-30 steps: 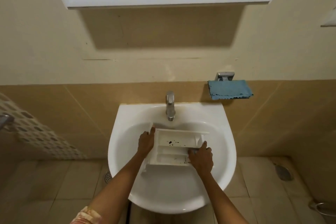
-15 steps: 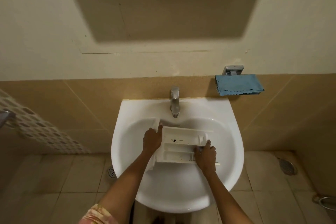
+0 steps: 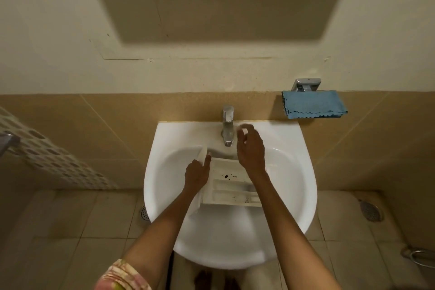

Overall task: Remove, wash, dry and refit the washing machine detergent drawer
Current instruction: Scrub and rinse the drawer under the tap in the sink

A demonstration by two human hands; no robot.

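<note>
Wall (image 3: pixel 211 73): cream paint above, tan tiles below, fills the upper half of the frame.
Floor (image 3: pixel 77 231): beige tiles, lower corners; round drain (image 3: pixel 370 211) at lower right.
Sink (image 3: pixel 294 195): white basin, centre of frame, against the tiled wall.
Detergent drawer (image 3: pixel 231 186): white, inside the sink bowl, centre of frame, open side up, tilted slightly; dark specks in its compartments.
Cloth (image 3: pixel 314 103): blue, folded, hanging on a chrome holder (image 3: pixel 306 85), right of centre above the sink.
Left hand (image 3: pixel 196 174): grips the drawer's left end, thumb up along the front panel.
Right hand (image 3: pixel 250 150): over the drawer's far right corner, just beside the tap, fingers loosely bent, blurred, holding nothing; contact with the tap cannot be told.
Tap (image 3: pixel 228 125): chrome, top centre of the sink, no water seen.
</note>
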